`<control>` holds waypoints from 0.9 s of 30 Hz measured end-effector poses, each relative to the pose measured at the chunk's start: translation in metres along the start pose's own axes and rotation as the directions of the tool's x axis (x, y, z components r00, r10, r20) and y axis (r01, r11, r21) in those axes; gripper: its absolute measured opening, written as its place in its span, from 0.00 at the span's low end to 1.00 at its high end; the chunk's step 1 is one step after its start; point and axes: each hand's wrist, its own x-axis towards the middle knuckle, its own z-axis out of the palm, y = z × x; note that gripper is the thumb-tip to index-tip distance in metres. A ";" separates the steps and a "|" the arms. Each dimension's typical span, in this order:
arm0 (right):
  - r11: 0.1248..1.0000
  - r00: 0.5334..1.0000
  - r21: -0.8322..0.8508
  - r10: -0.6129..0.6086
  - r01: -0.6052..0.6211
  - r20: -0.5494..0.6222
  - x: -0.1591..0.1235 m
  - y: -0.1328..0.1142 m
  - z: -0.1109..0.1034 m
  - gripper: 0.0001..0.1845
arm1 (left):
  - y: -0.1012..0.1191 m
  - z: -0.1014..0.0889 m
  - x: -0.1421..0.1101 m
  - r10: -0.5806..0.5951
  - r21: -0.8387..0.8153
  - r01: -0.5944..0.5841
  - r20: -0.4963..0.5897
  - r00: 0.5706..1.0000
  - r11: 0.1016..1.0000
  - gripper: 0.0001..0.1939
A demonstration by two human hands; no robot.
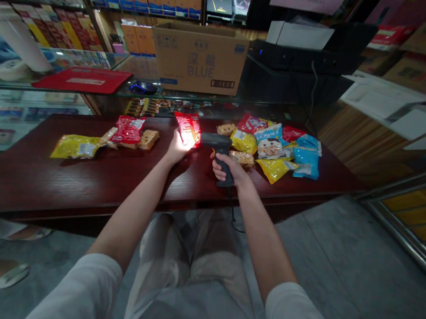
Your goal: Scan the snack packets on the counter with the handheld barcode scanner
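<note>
1. Your left hand (177, 150), fingers closed, grips a red snack packet (190, 128) at 12 o'clock, brightly lit.
2. Your right hand (230, 171) wraps its fingers around a black barcode scanner (219, 152), aimed at that packet.
3. More snack packets (276, 149) lie at 1 o'clock on the worktop (78, 184).

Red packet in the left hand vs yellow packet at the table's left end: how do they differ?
The red packet is gripped in the left hand and glare-lit; the yellow packet lies untouched on the dark wooden table. The red packet tilts up, while the yellow packet lies flat and looks longer. Both are printed plastic snack packets.
</note>
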 end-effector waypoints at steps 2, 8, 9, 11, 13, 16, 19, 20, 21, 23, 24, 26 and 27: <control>1.000 1.000 0.016 -0.011 0.011 -0.019 -0.002 0.000 0.001 0.15 | 0.004 -0.001 -0.001 -0.063 -0.011 0.063 -0.016 0.998 0.998 0.35; 0.998 0.996 0.057 -0.035 0.039 -0.077 -0.005 -0.001 0.001 0.19 | 0.026 -0.032 -0.002 -0.018 0.439 0.157 -0.304 0.953 0.885 0.30; 0.997 0.996 0.060 -0.036 0.041 -0.081 -0.006 -0.001 0.001 0.19 | 0.029 -0.040 -0.001 -0.022 0.481 0.198 -0.347 0.938 0.854 0.32; 0.997 0.996 0.063 -0.036 0.041 -0.080 -0.006 0.000 0.001 0.19 | 0.035 -0.055 -0.002 -0.053 0.546 0.292 -0.411 0.910 0.785 0.37; 0.997 0.997 0.063 -0.039 0.043 -0.070 -0.005 0.000 0.000 0.18 | 0.040 -0.065 -0.005 -0.102 0.605 0.392 -0.456 0.884 0.693 0.40; 0.996 0.997 0.063 -0.056 0.059 -0.055 -0.005 0.001 -0.001 0.18 | 0.048 -0.069 -0.010 -0.107 0.652 0.478 -0.522 0.846 0.589 0.39; 0.995 0.995 0.062 -0.075 0.078 -0.058 -0.005 0.002 -0.002 0.20 | 0.052 -0.062 -0.014 -0.022 0.695 0.393 -0.477 0.878 0.602 0.32; 0.995 0.995 0.060 -0.079 0.083 -0.063 -0.005 0.002 -0.002 0.20 | 0.052 -0.059 -0.015 0.003 0.722 0.314 -0.402 0.916 0.617 0.30; 0.995 0.994 0.059 -0.082 0.086 -0.068 -0.006 0.002 -0.002 0.21 | 0.051 -0.056 -0.015 0.018 0.747 0.229 -0.308 0.951 0.624 0.28; 0.995 0.994 0.055 -0.084 0.088 -0.074 -0.006 0.002 -0.001 0.21 | 0.047 -0.050 -0.016 0.006 0.782 0.108 -0.142 0.990 0.614 0.25; 0.995 0.994 0.054 -0.083 0.087 -0.074 -0.006 0.002 -0.001 0.21 | 0.044 -0.047 -0.017 -0.015 0.795 0.090 -0.101 0.995 0.600 0.24; 0.995 0.994 0.053 -0.082 0.086 -0.071 -0.006 0.002 -0.001 0.21 | 0.039 -0.044 -0.018 -0.055 0.811 0.121 -0.110 0.992 0.572 0.24; 0.995 0.994 0.053 -0.084 0.087 -0.068 -0.007 0.002 0.000 0.21 | 0.038 -0.044 -0.019 -0.064 0.810 0.149 -0.137 0.988 0.567 0.25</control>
